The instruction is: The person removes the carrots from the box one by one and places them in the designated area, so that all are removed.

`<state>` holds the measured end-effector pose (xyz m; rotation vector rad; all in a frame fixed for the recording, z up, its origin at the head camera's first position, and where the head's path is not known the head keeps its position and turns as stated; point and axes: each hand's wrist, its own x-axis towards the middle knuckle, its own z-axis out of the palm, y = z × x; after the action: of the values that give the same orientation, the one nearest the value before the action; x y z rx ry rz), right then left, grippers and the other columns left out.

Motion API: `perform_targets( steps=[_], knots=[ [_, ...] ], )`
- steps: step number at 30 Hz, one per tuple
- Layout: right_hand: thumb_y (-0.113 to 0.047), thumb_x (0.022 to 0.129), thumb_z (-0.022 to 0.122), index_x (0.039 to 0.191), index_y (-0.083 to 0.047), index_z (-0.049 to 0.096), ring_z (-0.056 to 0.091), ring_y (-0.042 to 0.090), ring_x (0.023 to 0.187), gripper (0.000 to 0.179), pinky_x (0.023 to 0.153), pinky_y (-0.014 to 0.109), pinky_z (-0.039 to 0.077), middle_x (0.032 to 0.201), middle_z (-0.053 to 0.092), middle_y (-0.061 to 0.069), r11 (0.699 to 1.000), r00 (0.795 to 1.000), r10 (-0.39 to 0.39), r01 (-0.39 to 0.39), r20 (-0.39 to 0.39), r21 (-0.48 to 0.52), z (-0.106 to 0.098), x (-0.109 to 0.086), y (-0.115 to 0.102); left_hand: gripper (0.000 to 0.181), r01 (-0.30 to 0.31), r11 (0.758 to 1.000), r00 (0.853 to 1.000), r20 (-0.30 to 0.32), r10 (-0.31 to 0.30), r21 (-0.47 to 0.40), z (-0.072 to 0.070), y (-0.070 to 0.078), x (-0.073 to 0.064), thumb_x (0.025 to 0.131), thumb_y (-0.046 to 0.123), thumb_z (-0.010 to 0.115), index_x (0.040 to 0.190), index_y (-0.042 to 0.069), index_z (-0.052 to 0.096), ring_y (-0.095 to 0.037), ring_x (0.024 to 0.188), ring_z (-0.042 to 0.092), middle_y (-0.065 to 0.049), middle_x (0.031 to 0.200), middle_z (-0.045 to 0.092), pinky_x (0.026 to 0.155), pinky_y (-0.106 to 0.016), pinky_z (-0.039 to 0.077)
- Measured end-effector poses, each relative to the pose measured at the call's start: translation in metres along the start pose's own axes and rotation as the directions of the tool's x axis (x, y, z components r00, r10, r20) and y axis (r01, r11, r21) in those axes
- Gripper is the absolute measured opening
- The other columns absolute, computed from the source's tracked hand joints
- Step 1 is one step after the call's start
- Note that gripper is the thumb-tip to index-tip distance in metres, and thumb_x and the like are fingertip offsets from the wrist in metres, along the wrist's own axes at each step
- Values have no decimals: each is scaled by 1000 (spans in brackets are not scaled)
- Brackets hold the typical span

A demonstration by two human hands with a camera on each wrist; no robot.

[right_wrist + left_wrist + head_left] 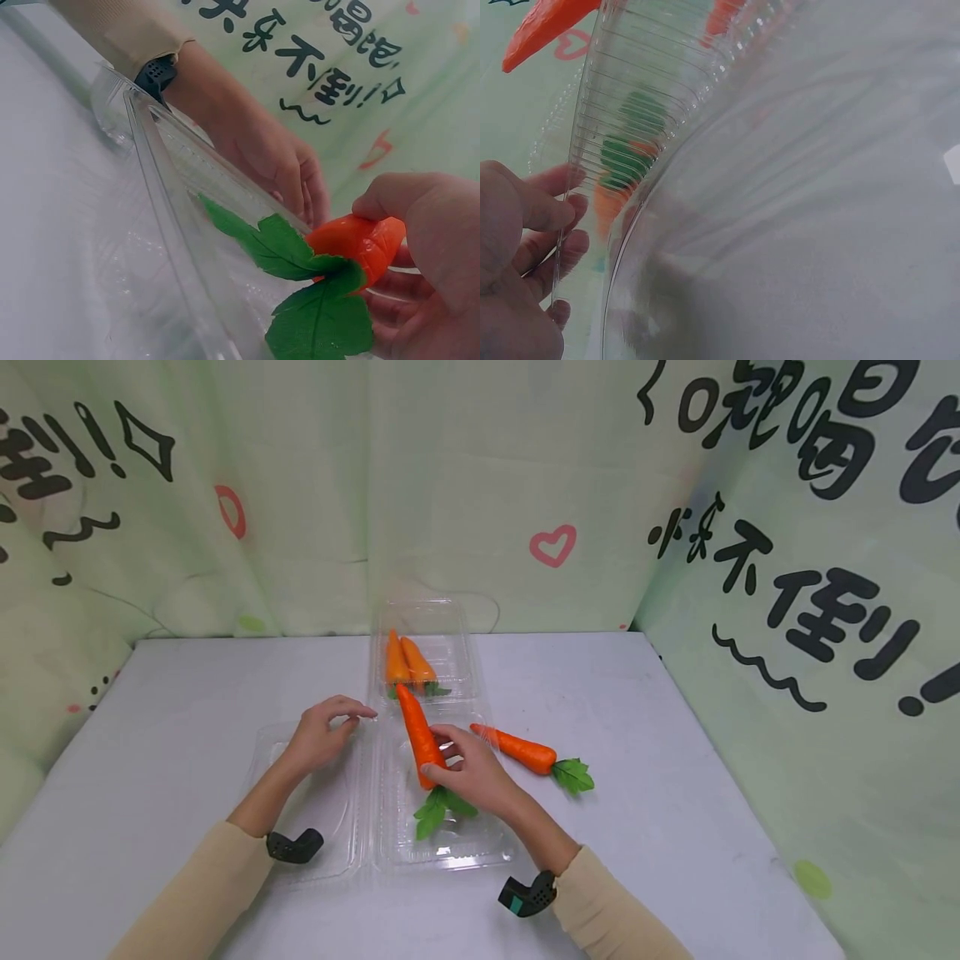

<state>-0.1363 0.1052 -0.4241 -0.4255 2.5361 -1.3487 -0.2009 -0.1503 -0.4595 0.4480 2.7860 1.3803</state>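
Observation:
My right hand [474, 768] grips an orange toy carrot [417, 727] with green leaves, held over the clear plastic container [480, 853] with its tip pointing away from me. In the right wrist view, thumb and fingers close around the carrot's thick end [360, 244], and its leaves hang toward the container. At the container's edge, my left hand [326, 732] pinches the clear plastic; the left wrist view shows the thumb on one side and fingertips [576, 247] behind it. The open lid [322, 856] lies to the left.
A second clear container [459, 647] stands at the back with two orange carrots [397, 662] in it. Another carrot [528, 753] lies right of the front container, its tip by the rim. Printed curtains [465, 510] border the white table [645, 860].

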Motion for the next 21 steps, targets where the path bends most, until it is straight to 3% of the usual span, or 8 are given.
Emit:
perform_targets(
  steps=[21],
  knots=[
    [-22, 90, 67, 138, -13, 49, 60, 20, 102, 52, 87, 34, 56, 124, 59, 4, 999, 999, -14, 16, -48, 47, -7, -1, 2, 29, 11, 1000, 1000, 0, -11, -15, 0, -1, 0, 94, -2, 53, 110, 13, 72, -31, 113, 57, -9, 114, 66, 101, -52, 46]
  ],
)
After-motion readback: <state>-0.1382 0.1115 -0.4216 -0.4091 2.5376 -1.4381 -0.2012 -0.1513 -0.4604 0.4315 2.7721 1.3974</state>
